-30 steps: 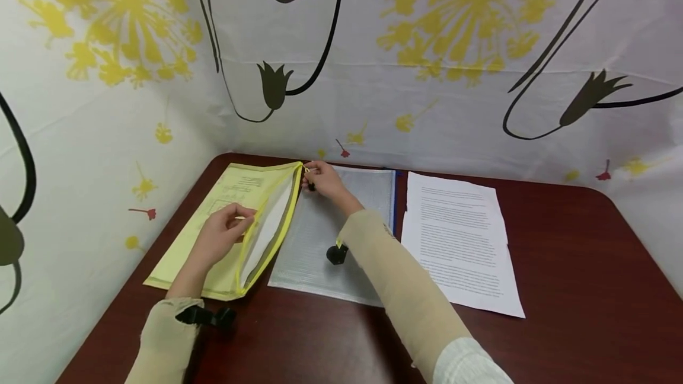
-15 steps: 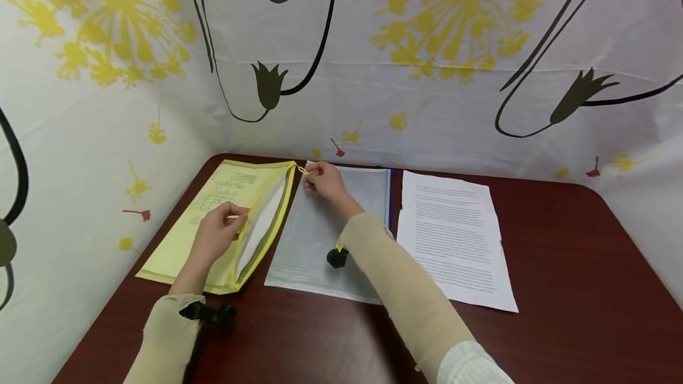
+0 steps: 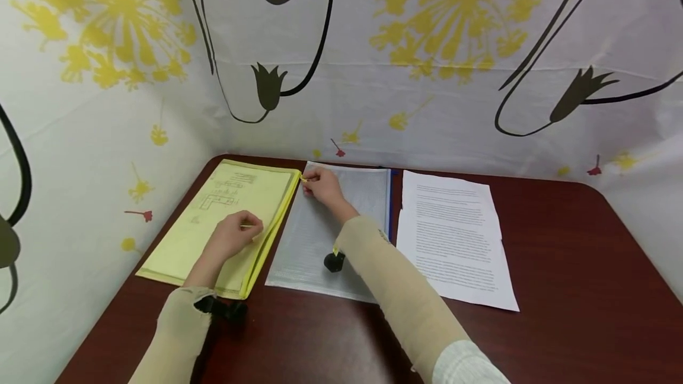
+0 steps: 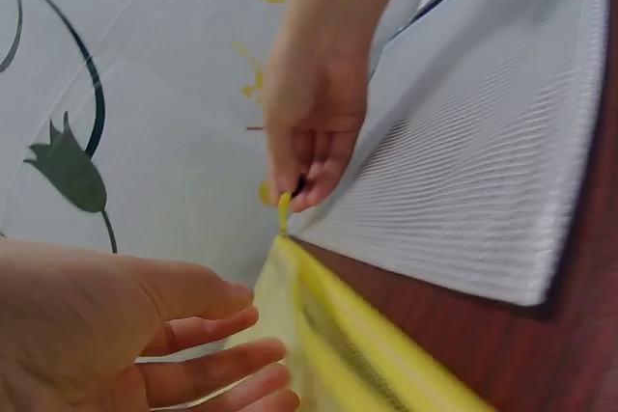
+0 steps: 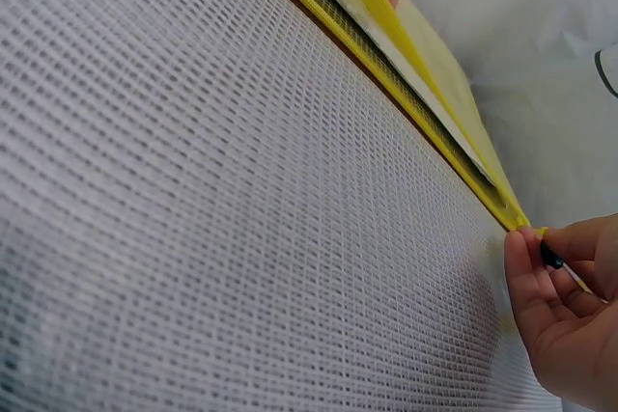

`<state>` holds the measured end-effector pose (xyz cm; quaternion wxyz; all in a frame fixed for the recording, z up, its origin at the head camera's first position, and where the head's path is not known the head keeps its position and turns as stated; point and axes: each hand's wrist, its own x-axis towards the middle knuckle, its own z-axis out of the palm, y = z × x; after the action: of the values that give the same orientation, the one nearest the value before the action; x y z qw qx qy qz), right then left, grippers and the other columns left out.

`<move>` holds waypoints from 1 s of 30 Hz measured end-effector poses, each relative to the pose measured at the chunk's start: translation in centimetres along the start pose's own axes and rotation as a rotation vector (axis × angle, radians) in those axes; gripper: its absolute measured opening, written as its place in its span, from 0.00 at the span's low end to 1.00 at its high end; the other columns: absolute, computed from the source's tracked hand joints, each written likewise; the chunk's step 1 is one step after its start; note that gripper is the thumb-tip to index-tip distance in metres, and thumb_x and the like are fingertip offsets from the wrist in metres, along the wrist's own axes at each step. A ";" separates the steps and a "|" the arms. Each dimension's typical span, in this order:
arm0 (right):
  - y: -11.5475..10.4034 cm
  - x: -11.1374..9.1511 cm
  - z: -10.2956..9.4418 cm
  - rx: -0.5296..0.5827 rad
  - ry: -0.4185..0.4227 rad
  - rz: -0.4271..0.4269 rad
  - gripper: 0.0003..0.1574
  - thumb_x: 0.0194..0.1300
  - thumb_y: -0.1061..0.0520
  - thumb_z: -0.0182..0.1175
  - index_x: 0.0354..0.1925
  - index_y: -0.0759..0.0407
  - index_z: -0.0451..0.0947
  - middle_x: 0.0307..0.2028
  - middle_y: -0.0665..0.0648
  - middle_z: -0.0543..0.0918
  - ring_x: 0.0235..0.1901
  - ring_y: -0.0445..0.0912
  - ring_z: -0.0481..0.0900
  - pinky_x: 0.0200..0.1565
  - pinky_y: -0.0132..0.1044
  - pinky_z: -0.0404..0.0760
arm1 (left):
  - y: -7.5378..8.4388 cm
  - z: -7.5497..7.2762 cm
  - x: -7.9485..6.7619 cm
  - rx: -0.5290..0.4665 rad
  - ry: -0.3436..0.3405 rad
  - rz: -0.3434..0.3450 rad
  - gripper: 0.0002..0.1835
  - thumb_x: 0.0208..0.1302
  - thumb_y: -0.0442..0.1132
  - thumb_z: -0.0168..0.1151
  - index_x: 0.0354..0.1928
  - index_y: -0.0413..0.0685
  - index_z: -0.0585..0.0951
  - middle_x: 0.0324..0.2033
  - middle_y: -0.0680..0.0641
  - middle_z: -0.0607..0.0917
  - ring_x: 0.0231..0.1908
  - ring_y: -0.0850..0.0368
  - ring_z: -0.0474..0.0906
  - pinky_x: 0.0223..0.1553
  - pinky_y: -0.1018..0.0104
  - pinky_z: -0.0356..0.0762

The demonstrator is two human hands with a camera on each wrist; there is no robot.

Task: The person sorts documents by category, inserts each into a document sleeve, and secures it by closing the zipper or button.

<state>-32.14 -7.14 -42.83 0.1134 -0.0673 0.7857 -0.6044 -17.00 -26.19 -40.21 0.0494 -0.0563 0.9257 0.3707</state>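
Observation:
A yellow mesh zip pouch [image 3: 251,194] with papers inside lies at the left of the table, its long right edge slightly parted. My right hand [image 3: 325,187] pinches a small yellow loop [image 4: 284,211] at the pouch's far right corner. A small black piece [image 5: 550,256] shows between those fingers in the right wrist view. My left hand [image 3: 237,233] hovers over the pouch near its parted edge, fingers loosely bent with nothing between them. In the left wrist view its thumb and fingers are apart beside the yellow edge.
A clear mesh pouch [image 3: 341,224] with a blue edge lies flat beneath my right forearm. Right of it is a printed paper sheet [image 3: 453,236]. A patterned cloth [image 3: 341,64] hangs behind the dark red table [image 3: 565,253].
The yellow pouch's gaping mouth has sunk nearly flat, and its far corner has come up to my right fingers. My left hand has let go of the pouch's upper edge and moved slightly right.

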 end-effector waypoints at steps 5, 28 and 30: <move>0.3 -0.1 -0.3 0.001 0.001 0.020 0.12 0.69 0.69 0.57 0.49 0.72 0.80 0.42 0.68 0.86 0.31 0.43 0.81 0.37 0.30 0.87 | -0.4 -0.9 1.8 0.029 -0.030 0.053 0.15 0.74 0.41 0.56 0.54 0.37 0.80 0.56 0.33 0.82 0.56 0.35 0.79 0.48 0.48 0.83; 1.5 -1.6 2.1 -0.022 -0.024 0.011 0.10 0.68 0.70 0.57 0.44 0.72 0.83 0.40 0.67 0.87 0.27 0.39 0.80 0.33 0.27 0.85 | -2.3 0.3 10.0 -0.118 -0.208 0.157 0.30 0.78 0.45 0.50 0.77 0.51 0.59 0.77 0.41 0.57 0.77 0.38 0.50 0.76 0.37 0.50; 1.4 -1.5 2.3 -0.033 -0.022 0.012 0.10 0.67 0.70 0.58 0.44 0.71 0.84 0.40 0.66 0.88 0.27 0.38 0.80 0.32 0.26 0.84 | -2.8 0.3 9.8 -0.135 -0.231 0.137 0.30 0.78 0.46 0.50 0.78 0.55 0.58 0.78 0.45 0.56 0.78 0.40 0.49 0.76 0.38 0.49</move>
<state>-30.02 -8.55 -44.62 0.1244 -0.0710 0.7946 -0.5900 -26.24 -28.61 -43.61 0.1263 0.0469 0.8884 0.4388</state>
